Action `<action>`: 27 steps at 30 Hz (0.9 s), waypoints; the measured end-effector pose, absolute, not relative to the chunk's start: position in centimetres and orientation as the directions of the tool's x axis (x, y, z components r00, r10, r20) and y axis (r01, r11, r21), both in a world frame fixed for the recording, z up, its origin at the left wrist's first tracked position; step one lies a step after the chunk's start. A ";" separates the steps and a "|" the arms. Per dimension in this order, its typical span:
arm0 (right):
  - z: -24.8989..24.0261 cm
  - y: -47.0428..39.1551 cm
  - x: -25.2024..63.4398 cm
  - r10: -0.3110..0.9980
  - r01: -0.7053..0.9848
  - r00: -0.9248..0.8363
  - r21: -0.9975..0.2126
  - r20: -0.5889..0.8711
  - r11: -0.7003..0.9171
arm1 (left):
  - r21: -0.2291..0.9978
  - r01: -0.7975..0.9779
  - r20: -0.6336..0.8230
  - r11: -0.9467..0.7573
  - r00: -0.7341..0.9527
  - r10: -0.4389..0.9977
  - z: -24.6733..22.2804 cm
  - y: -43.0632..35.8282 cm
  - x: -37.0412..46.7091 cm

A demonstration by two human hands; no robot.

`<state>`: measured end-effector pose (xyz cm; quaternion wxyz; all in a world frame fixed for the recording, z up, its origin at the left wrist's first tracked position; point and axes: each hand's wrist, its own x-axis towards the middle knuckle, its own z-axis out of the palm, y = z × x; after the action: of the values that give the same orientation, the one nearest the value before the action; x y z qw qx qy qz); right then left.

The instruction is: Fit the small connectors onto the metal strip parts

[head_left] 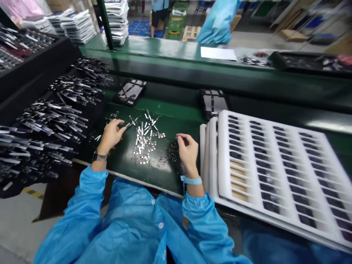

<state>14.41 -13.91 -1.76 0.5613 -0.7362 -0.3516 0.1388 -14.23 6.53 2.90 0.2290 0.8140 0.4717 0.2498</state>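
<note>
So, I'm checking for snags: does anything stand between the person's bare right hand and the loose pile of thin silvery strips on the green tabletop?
Nothing raised visibly does: only tiny scattered bits lie on the tabletop between the right hand and the pile. The stacked white slotted trays stand to the hand's right.

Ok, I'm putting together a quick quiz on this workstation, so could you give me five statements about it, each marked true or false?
1. The right hand has a light blue band at its wrist. True.
2. The left hand wears a glove. False: the left hand is bare.
3. Small loose strips lie on the green bench top between the hands. True.
4. The white tray lies left of both hands. False: the white tray is to their right.
5. The sleeves are blue. True.
</note>
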 end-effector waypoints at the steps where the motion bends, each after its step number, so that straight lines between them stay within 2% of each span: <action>1: -1.7 -13.8 14.6 0.675 0.374 0.711 -0.919 0.199 -0.124 | 0.593 0.691 0.226 -0.414 0.350 0.909 2.5 5.7 -16.5; 3: -1.7 -13.3 14.9 0.683 0.435 0.688 -0.893 0.245 -0.117 | 0.552 0.776 0.281 -0.306 0.173 0.944 1.4 3.6 -20.7; 5: -2.0 -12.8 15.3 0.664 0.511 0.683 -0.849 0.304 -0.136 | 0.523 0.816 0.299 -0.244 0.092 0.950 0.0 1.6 -23.8; 9: -3.8 -12.4 16.7 0.580 0.550 0.739 -0.805 0.345 -0.223 | 0.506 0.834 0.311 -0.219 0.060 0.948 -1.7 0.8 -25.8; 13: -3.7 -12.0 16.2 0.558 0.541 0.754 -0.809 0.345 -0.230 | 0.459 0.857 0.233 -0.236 0.140 0.962 -1.4 4.9 -23.2; 17: 0.0 -10.3 12.6 0.674 0.586 0.636 -0.804 0.376 -0.105 | 0.393 0.898 0.110 -0.199 0.169 0.979 -0.4 10.8 -18.7; 20: 3.1 -9.3 9.7 0.827 0.619 0.390 -0.780 0.405 0.091 | 0.426 0.894 0.063 -0.138 0.123 0.990 0.2 14.2 -16.7; 22: 4.2 -9.4 8.8 0.871 0.607 0.280 -0.777 0.404 0.165 | 0.444 0.890 0.035 -0.106 0.100 0.994 0.5 15.5 -16.3; 24: 4.1 -10.1 9.0 0.881 0.588 0.281 -0.794 0.380 0.155 | 0.451 0.888 0.021 -0.090 0.090 0.996 0.5 16.2 -16.5; 27: 2.4 -11.3 10.3 0.873 0.553 0.380 -0.832 0.305 0.051 | 0.473 0.879 -0.008 -0.056 0.067 0.998 0.1 16.5 -16.9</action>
<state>10.25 -11.29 2.43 0.4917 -0.6694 -0.5326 0.1630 -16.94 16.54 0.09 0.1807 0.7078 0.6630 0.1638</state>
